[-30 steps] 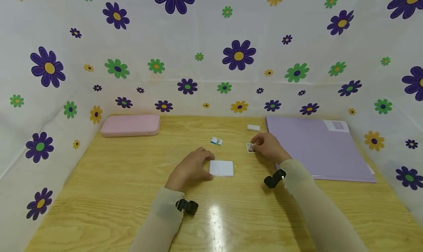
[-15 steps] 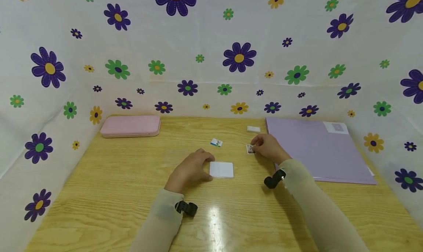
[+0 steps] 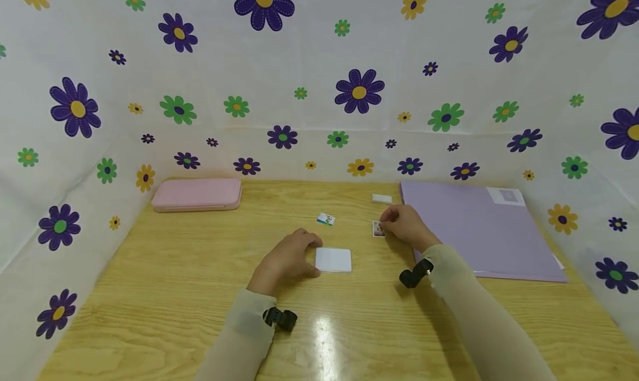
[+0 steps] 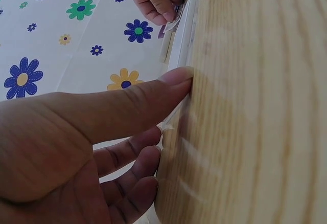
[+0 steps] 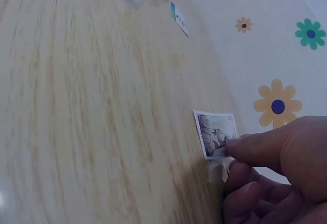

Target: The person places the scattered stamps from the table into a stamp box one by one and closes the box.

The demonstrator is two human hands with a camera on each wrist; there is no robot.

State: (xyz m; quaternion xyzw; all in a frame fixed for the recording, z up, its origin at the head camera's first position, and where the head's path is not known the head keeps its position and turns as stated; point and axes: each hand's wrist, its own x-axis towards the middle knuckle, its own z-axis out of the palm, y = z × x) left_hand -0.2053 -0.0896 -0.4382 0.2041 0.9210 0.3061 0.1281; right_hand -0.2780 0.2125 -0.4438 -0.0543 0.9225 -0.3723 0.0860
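My right hand [image 3: 403,224] pinches a small postage stamp [image 5: 214,135] by its right edge, thumb on top. The stamp has a white border and a brownish-grey picture, and is low over the wooden table. My left hand [image 3: 291,259] holds a thin, white rectangular case [image 3: 333,260] lying on the table, thumb at the near left corner and a finger at the far left corner. In the left wrist view, the thumb [image 4: 148,98] overlaps the case's edge. Behind the case lies a second small stamp [image 3: 326,219], white with a blue-green edge.
A small white block [image 3: 381,198] lies at the back, beside a large purple folder [image 3: 474,231] on the right. At the back left is a pink pencil case [image 3: 197,194]. A flower-print cloth [image 3: 279,81] encloses the wooden table [image 3: 165,292] behind and at the sides.
Everything in the head view has shifted slightly downward together. Both hands keep their places relative to the stamp and the white case.
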